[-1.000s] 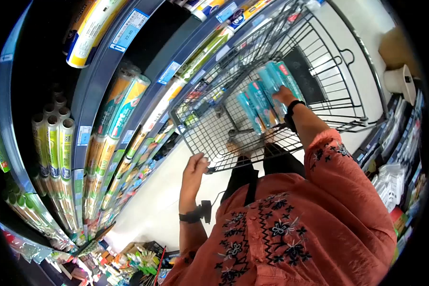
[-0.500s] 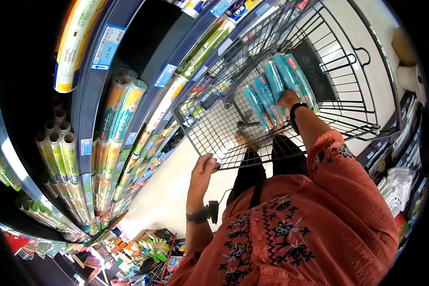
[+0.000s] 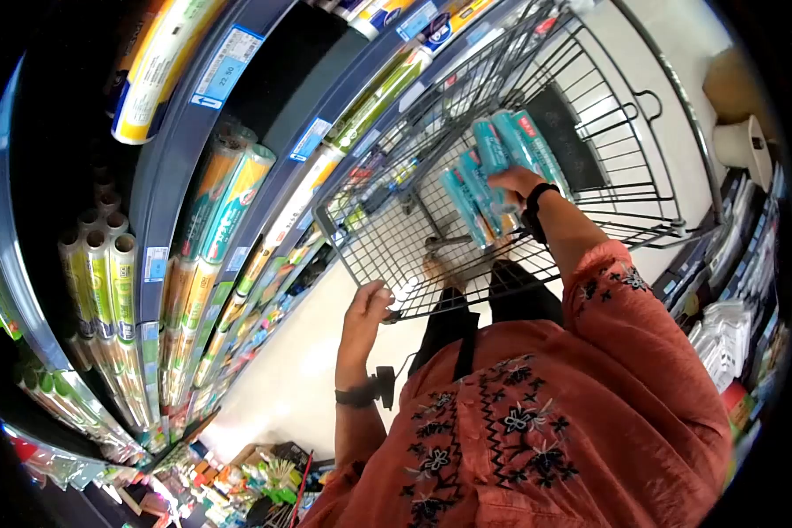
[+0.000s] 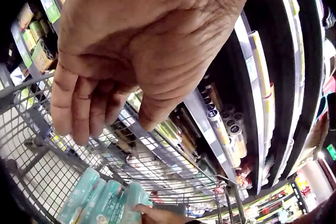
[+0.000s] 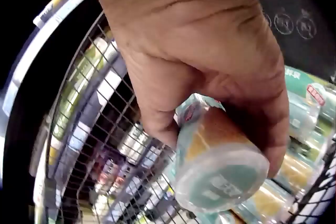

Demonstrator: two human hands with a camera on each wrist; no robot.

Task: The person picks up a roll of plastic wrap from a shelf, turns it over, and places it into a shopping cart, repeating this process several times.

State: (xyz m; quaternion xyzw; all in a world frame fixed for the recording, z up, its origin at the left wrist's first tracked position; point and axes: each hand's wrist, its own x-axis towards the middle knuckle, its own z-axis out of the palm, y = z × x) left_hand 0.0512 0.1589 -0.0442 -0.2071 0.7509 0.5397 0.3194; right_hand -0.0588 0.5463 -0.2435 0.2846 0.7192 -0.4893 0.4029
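Note:
In the head view, several teal rolls lie side by side in a wire shopping cart. My right hand holds one of them; the right wrist view shows my thumb and fingers around that roll, its round end facing the camera. My left hand is at the cart's near left corner; whether it touches the rim is unclear. Its fingers hang relaxed with nothing in them in the left wrist view, above the cart and the teal rolls.
Shelves with upright and lying rolls and price tags line the left side. A dark panel is at the cart's far end. Packaged goods hang at the right, and pale floor shows below the cart.
The head view has swung slightly. My right hand has lifted a little with one roll, which now stands apart from the neighbouring rolls. My left hand stays by the cart's corner.

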